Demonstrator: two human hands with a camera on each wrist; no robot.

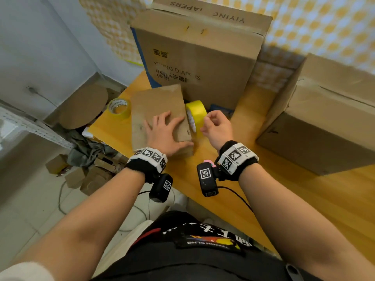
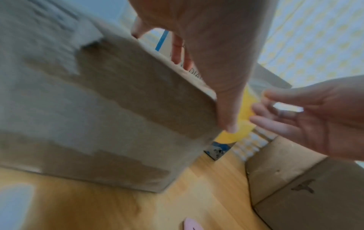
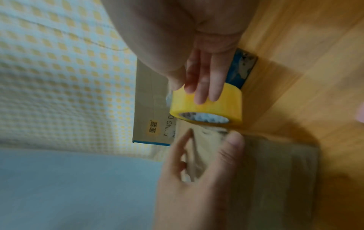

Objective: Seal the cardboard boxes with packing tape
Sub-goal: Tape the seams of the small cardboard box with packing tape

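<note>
Both hands work mid-worktop (image 1: pixel 263 189): left hand (image 1: pixel 164 134) flat, fingers spread on the small, light, stiff cardboard box (image 1: pixel 158 106), right hand (image 1: pixel 218 126) pinching the yellow packing-tape roll (image 1: pixel 195 114) just beside it, best gripped across its slick rim.

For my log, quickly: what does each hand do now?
Left hand: open, pressing flat on the small box.
Right hand: fingers grip the yellow tape roll.
</note>
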